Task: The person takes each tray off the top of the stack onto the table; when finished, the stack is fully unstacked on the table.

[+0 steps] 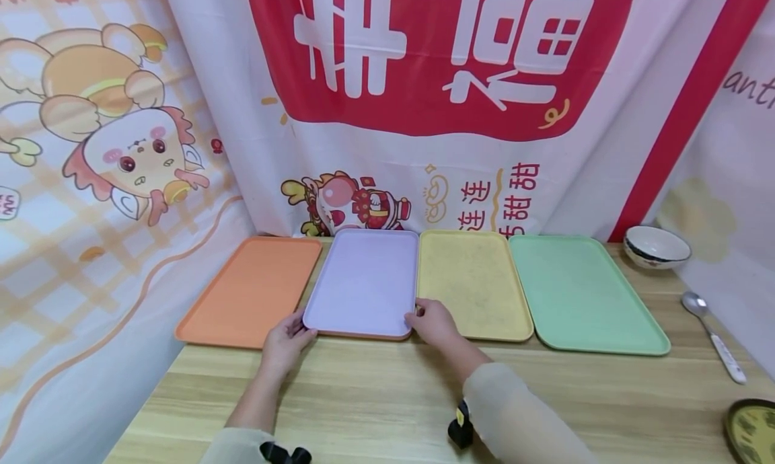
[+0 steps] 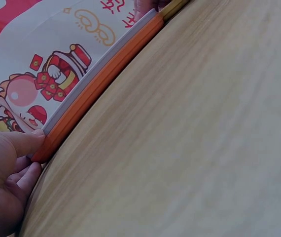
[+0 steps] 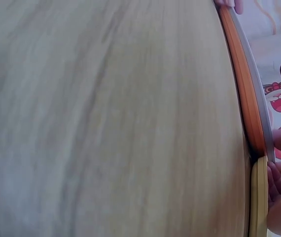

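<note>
A light purple tray point(image 1: 365, 282) lies on top of orange trays point(image 2: 106, 81), whose edges show below its rim in both wrist views. My left hand point(image 1: 286, 346) holds the near left corner, thumb on the purple rim and fingers low at the orange edge. At the near right corner my right hand point(image 1: 434, 321) pinches the purple rim, its fingers beside the yellow tray point(image 1: 475, 289). Another orange tray point(image 1: 254, 292) lies just left of the left hand.
A green tray point(image 1: 590, 292) lies right of the yellow one. Farther right are a white bowl point(image 1: 656, 247), a spoon point(image 1: 714, 339) and a dark-rimmed yellow dish point(image 1: 753, 430). Printed cloth point(image 1: 581, 181) hangs behind the wooden table point(image 1: 375, 397).
</note>
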`<move>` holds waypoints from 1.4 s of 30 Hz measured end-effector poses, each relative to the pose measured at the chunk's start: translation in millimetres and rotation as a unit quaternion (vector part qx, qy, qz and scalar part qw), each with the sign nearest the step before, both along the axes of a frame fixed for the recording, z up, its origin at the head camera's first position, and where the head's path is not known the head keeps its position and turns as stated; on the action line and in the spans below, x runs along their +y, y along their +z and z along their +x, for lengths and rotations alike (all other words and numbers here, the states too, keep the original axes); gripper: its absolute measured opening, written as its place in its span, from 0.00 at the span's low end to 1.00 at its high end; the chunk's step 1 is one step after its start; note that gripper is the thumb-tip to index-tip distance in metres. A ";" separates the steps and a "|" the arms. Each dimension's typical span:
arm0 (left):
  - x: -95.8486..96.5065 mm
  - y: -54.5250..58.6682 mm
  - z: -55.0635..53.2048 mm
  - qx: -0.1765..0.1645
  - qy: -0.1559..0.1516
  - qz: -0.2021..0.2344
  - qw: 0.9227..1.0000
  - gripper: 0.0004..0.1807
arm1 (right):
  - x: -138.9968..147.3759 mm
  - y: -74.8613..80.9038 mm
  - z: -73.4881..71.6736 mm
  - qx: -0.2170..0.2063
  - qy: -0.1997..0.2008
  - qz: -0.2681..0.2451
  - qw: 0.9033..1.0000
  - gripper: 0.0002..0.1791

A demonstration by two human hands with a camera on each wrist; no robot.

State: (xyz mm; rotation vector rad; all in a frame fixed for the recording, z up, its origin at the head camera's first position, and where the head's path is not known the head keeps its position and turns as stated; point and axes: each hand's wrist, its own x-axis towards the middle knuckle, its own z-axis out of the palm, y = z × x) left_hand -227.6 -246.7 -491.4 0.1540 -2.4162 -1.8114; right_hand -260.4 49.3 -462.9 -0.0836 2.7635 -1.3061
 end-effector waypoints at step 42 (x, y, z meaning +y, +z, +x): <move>0.1 2.6 2.3 -0.006 0.003 0.022 1.000 0.35 | -4.9 11.3 4.1 -0.061 -0.069 -0.358 0.929 0.37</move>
